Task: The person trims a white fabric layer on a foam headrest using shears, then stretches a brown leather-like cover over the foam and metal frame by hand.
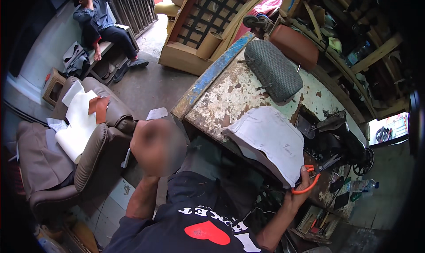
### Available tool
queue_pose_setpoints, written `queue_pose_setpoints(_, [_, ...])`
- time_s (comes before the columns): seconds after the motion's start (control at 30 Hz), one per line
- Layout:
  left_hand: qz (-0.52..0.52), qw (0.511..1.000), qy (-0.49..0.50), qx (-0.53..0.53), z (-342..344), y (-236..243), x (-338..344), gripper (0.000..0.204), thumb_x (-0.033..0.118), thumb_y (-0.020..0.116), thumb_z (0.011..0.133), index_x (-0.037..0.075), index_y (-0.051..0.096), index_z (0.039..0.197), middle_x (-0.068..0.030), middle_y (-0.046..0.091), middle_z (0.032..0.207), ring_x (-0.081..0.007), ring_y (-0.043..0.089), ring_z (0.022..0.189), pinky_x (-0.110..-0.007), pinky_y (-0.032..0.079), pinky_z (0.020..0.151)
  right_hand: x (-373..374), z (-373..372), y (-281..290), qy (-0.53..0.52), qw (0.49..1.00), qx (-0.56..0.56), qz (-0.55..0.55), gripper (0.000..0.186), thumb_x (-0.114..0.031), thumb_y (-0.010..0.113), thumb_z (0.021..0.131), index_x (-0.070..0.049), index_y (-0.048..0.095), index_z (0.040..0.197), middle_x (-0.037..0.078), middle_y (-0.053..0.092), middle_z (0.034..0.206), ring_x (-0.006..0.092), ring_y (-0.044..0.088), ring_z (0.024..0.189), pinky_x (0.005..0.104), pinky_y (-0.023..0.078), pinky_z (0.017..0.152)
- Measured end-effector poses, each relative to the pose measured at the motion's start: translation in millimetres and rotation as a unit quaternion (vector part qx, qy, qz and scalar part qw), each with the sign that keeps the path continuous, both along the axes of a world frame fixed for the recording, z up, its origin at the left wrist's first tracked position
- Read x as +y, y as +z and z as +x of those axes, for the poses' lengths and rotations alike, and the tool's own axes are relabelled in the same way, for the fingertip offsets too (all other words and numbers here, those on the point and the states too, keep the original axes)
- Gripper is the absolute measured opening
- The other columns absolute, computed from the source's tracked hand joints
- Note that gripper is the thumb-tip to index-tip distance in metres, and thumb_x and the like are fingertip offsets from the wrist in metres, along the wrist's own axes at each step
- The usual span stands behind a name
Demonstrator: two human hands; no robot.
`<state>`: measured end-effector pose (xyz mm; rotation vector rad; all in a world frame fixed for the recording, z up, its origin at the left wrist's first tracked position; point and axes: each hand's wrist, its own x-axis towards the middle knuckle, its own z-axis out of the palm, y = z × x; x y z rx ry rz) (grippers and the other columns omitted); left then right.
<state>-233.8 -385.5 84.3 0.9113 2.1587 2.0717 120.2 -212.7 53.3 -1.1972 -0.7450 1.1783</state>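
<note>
My right hand point(299, 189) is closed around the orange handles of a pair of scissors point(327, 165), whose dark blades point up and away to the right. Its fingers are also at the lower right corner of a light grey fabric cover point(270, 140), which drapes over the near edge of the worn worktable point(217, 105). My left hand point(148, 147) is raised close to the camera, left of the table and apart from the cover. Blur hides its fingers and anything in them. Behind the cover lies a grey woven headrest point(275, 71) with metal posts, beside a brown headrest point(293, 47).
A black sewing machine point(334, 127) stands at the table's right, near a plastic bottle point(363, 185) and a tool box point(316, 224). Brown armchairs point(90, 164) with fabric on them fill the left. A wooden frame point(186, 60) leans behind; a person point(104, 25) sits far left.
</note>
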Motion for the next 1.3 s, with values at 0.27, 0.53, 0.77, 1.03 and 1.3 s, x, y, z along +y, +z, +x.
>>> queue_pose_setpoints(0.27, [-0.14, 0.957, -0.253, -0.013, 6.6, -0.2, 84.8, 0.039, 0.024, 0.064, 0.103, 0.005, 0.062, 0.138, -0.0125, 0.064, 0.128, -0.0218, 0.065, 0.109, -0.037, 0.053, 0.094, -8.6, 22.2, -11.1, 0.051, 0.997, -0.051, 0.039, 0.036, -0.01, 0.074, 0.09, 0.001, 0.061, 0.122, 0.008, 0.067, 0.106, 0.0201, 0.068, 0.097, 0.0361, 0.053, 0.091])
queue_pose_setpoints(0.53, [-0.209, 0.807, -0.551, 0.037, 12.6, -14.7, 208.6, 0.056, 0.045, 0.073, 0.096, 0.003, 0.067, 0.133, -0.0174, 0.069, 0.124, -0.0246, 0.065, 0.104, -0.037, 0.053, 0.088, -30.5, 16.8, 5.0, 0.084, 0.991, -0.088, 0.06, 0.031, -0.003, 0.074, 0.087, 0.0, 0.062, 0.115, 0.002, 0.062, 0.098, 0.0118, 0.059, 0.088, 0.0295, 0.047, 0.083])
queue_pose_setpoints(0.77, [-0.193, 0.802, -0.536, -0.179, -8.4, -8.0, 213.0, 0.02, 0.02, 0.081, 0.092, 0.001, 0.08, 0.099, -0.0037, 0.07, 0.074, -0.0073, 0.059, 0.063, -0.026, 0.047, 0.057, -21.8, 34.9, 9.4, 0.07, 0.978, -0.169, 0.1, 0.029, -0.005, 0.077, 0.087, 0.0, 0.061, 0.111, 0.002, 0.062, 0.095, 0.0111, 0.057, 0.085, 0.0273, 0.046, 0.082])
queue_pose_setpoints(1.03, [-0.122, 0.942, -0.308, 0.058, -40.8, 6.5, 183.7, 0.025, 0.027, 0.075, 0.096, 0.003, 0.078, 0.097, -0.0127, 0.07, 0.075, -0.0176, 0.06, 0.063, -0.036, 0.05, 0.063, 20.8, 57.1, 28.1, 0.09, 0.922, -0.363, 0.105, 0.035, -0.005, 0.08, 0.089, -0.003, 0.058, 0.116, 0.001, 0.063, 0.094, 0.0092, 0.059, 0.084, 0.0248, 0.049, 0.077])
queue_pose_setpoints(1.3, [-0.154, 0.853, -0.498, -0.023, 29.8, -26.5, 200.1, 0.052, 0.043, 0.063, 0.104, 0.007, 0.061, 0.142, -0.0159, 0.065, 0.133, -0.0253, 0.064, 0.109, -0.04, 0.052, 0.097, 22.4, 63.5, 33.2, 0.138, 0.923, -0.341, 0.113, 0.035, -0.004, 0.08, 0.089, -0.003, 0.056, 0.116, 0.0, 0.061, 0.093, 0.0072, 0.057, 0.08, 0.0229, 0.049, 0.072])
